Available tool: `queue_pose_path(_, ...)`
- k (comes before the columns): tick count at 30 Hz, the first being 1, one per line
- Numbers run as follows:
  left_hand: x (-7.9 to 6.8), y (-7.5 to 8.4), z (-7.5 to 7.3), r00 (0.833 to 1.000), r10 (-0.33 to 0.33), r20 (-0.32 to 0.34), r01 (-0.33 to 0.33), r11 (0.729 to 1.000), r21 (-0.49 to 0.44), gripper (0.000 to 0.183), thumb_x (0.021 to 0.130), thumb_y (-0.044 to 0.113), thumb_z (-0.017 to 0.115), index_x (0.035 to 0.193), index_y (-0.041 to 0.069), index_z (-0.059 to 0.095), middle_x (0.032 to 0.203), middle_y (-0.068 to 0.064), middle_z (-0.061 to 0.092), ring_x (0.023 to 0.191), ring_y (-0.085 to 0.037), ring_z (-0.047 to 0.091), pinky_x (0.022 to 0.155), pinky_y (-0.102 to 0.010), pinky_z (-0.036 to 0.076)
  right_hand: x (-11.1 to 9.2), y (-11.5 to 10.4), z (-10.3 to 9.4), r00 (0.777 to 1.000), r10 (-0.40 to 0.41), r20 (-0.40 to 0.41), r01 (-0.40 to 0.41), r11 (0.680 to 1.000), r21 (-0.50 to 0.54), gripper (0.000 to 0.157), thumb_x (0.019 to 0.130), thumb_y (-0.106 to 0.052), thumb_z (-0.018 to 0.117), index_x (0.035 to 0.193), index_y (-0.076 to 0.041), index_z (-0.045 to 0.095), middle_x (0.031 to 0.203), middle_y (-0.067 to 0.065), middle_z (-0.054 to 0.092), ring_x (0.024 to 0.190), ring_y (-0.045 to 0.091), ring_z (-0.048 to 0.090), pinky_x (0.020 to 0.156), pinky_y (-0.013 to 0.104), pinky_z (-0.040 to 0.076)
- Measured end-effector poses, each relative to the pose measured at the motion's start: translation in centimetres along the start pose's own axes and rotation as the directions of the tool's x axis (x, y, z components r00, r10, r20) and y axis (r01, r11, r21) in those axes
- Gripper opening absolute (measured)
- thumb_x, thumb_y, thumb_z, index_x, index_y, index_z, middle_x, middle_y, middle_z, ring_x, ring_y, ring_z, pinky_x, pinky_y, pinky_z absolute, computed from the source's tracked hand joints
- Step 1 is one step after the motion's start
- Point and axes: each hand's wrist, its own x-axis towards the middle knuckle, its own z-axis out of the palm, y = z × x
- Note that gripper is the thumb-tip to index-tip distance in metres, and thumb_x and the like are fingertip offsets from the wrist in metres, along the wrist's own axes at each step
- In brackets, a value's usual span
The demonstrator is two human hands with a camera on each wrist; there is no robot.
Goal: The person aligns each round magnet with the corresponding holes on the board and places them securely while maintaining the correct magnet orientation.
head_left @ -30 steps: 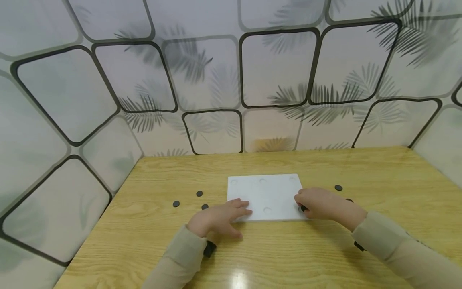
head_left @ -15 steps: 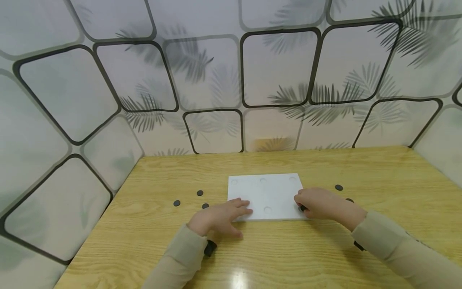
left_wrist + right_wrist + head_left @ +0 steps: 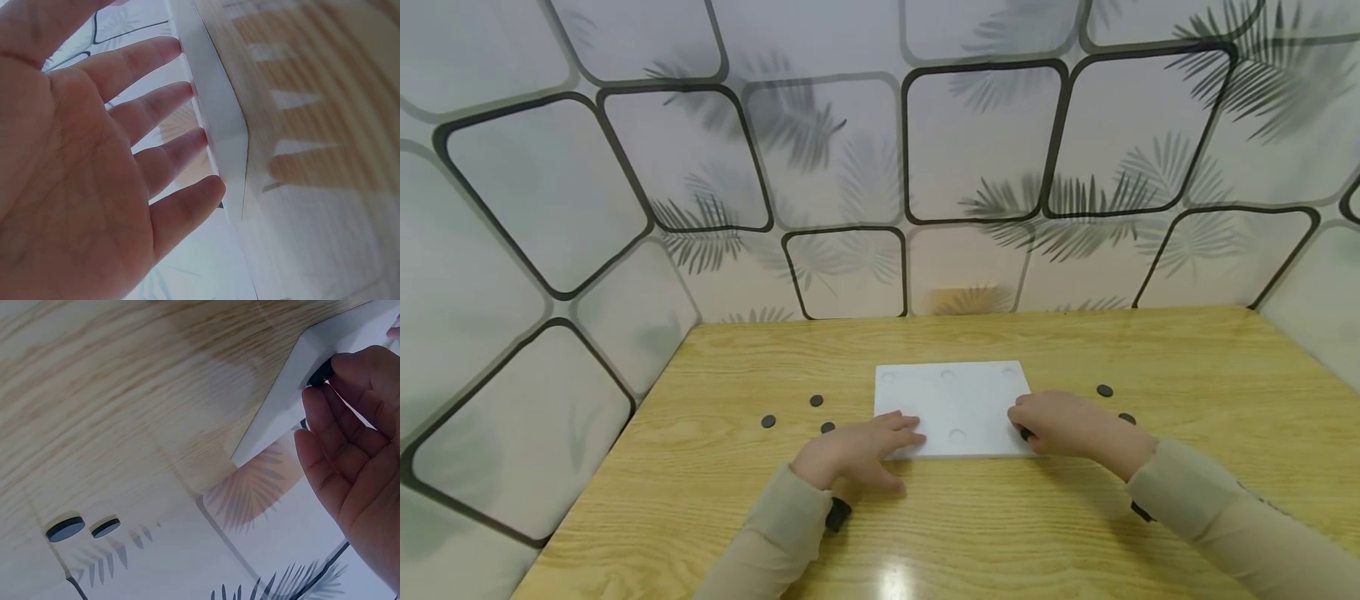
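Observation:
A white rectangular board with shallow round recesses lies on the table. My left hand rests its straight, spread fingertips on the board's left front part; in the left wrist view the fingers touch along its edge. At the board's right front corner, my right hand pinches a small black disc between thumb and fingers. The right wrist view has this disc tilted against the board's surface. Whether a recess lies under it is hidden by the hand.
On the wooden table, black discs lie left of the board, one of them a loose disc. Two more lie to the right, including a far disc. A patterned wall stands behind the table.
My right hand has shifted very slightly left with the disc still pinched. The left hand keeps its place on the board.

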Motion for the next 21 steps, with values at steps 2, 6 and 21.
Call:
queue_pose_path(2,-0.01,-0.01,0.04,1.000,-0.001,-0.001,0.001,1.000,0.003,0.064,0.079,0.031,0.066,0.135,0.018,0.039,0.144,0.002,0.021,0.132,-0.018,0.015,0.104,-0.033,0.020,0.03,-0.05,0.00,1.000,-0.001,0.000,0.001,1.000,-0.003,0.028,0.073,-0.001,0.064,0.063,-0.016,0.043,0.061,-0.006,0.034,0.053,0.010,0.028,0.049,0.023,0.025)
queue_pose_path(6,-0.05,0.03,0.03,1.000,-0.004,-0.002,0.004,1.000,0.006,0.064,0.079,0.031,0.066,0.135,0.018,0.039,0.144,0.001,0.022,0.132,-0.018,0.015,0.104,-0.034,0.020,0.05,-0.14,-0.05,1.000,0.003,0.002,-0.003,1.000,0.012,0.027,0.074,0.001,0.063,0.063,-0.015,0.044,0.061,-0.005,0.034,0.053,0.010,0.028,0.049,0.024,0.025)
queue_pose_path(21,-0.06,0.17,-0.08,1.000,-0.013,-0.004,0.013,1.000,0.003,0.064,0.078,0.031,0.067,0.135,0.019,0.039,0.144,0.002,0.022,0.132,-0.017,0.015,0.104,-0.033,0.019,-0.15,-0.17,-0.17,1.000,0.003,-0.005,-0.002,0.999,0.038,0.022,0.076,0.000,0.065,0.065,-0.014,0.050,0.063,-0.005,0.039,0.053,0.009,0.032,0.049,0.024,0.030)
